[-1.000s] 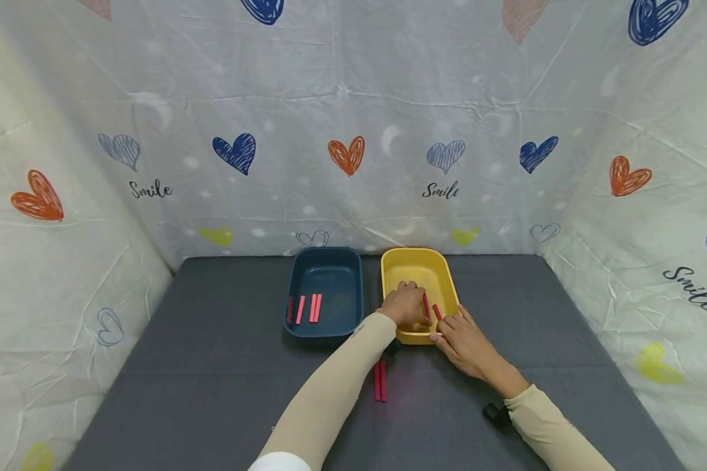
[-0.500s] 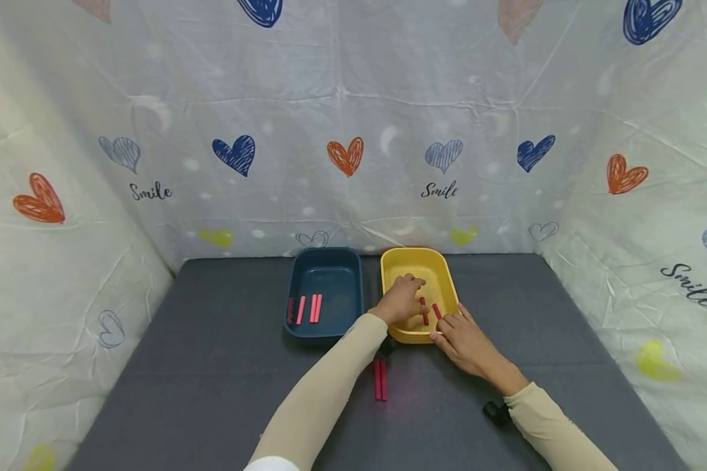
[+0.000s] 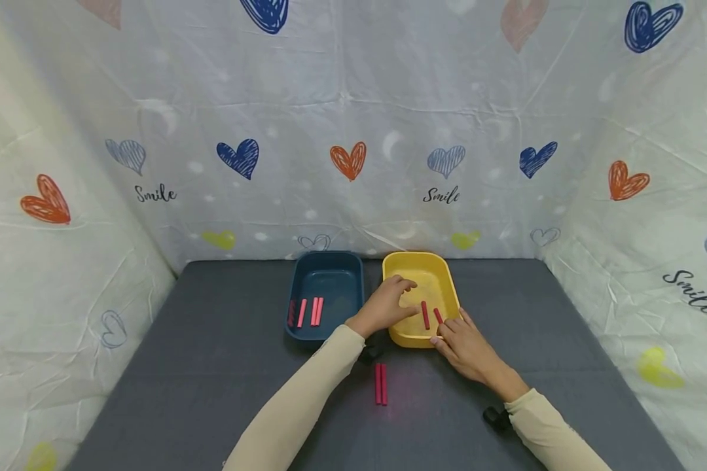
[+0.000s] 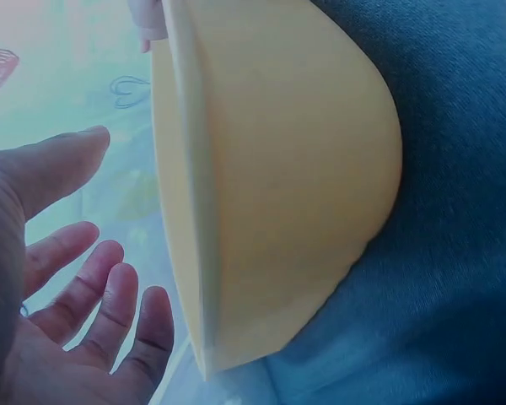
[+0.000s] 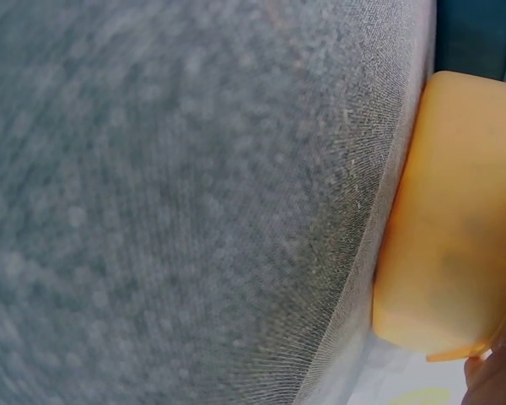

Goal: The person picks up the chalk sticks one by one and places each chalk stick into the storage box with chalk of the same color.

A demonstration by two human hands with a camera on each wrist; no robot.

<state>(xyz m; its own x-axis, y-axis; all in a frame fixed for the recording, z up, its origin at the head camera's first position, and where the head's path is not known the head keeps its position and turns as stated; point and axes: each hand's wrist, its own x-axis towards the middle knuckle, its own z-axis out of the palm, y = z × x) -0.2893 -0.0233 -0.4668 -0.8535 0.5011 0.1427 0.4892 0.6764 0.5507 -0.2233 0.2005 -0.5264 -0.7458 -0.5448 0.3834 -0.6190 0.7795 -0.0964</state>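
Note:
My left hand (image 3: 387,304) hovers over the left side of the yellow tray (image 3: 412,261), thumb and fingers spread apart with nothing between them. In the left wrist view its fingers (image 4: 118,312) are relaxed beside the tray's outer wall. At the near right corner, my right hand (image 3: 465,343) grips the tray's rim. One thin red stick (image 3: 425,315) lies inside the yellow tray near the front. Another red stick (image 3: 438,316) lies to its right, its lower end hidden by the right hand. The right wrist view catches only part of that hand (image 5: 497,371) at the tray's edge.
A dark blue tray (image 3: 330,258) stands just left of the yellow one, holding several pink sticks (image 3: 302,313). Two red sticks (image 3: 381,384) lie side by side on the grey tabletop (image 3: 224,379) in front. A heart-print cloth (image 3: 342,98) closes the back and sides.
My left hand has let go of the red stick in the yellow tray, opened its fingers and drawn back to the left. The right hand stays on the rim.

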